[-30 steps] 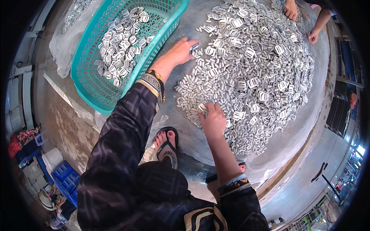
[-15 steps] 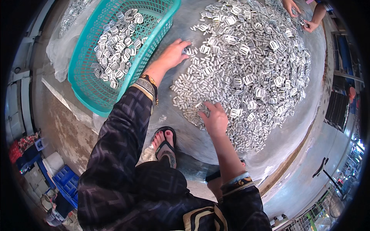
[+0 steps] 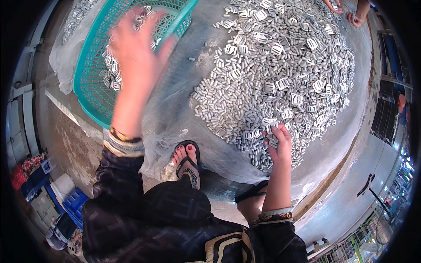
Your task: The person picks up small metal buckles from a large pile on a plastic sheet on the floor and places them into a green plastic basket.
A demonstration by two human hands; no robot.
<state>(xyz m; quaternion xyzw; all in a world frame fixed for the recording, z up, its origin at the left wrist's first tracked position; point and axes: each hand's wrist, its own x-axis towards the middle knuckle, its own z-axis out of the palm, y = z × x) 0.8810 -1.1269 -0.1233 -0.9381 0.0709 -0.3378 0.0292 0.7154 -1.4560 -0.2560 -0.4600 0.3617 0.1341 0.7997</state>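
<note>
Over the teal plastic basket [image 3: 82, 83] is my left hand [image 3: 133, 50], blurred by motion, its fingers spread. Beneath it, partly covered, lie silver strap buckles [image 3: 112, 70] in the basket. On the right, my right hand [image 3: 280, 142] is closed, pinching a slotted metal buckle [image 3: 270, 127] between thumb and fingers; possibly more than one piece is in the grip. It is above the near edge of a wide pile of small silver cylinders [image 3: 232, 94] with similar buckles mixed in.
Another person's hands [image 3: 354, 18] are at the pile's far right edge. Clear plastic sheeting [image 3: 169, 127] covers the surface under the pile. A sandalled foot [image 3: 187, 160] is below the near edge. Blue crates [image 3: 73, 204] stand at the lower left.
My left hand has moved left from the pile's edge to over the basket, fingers now spread. My right hand has shifted right and now holds a buckle.
</note>
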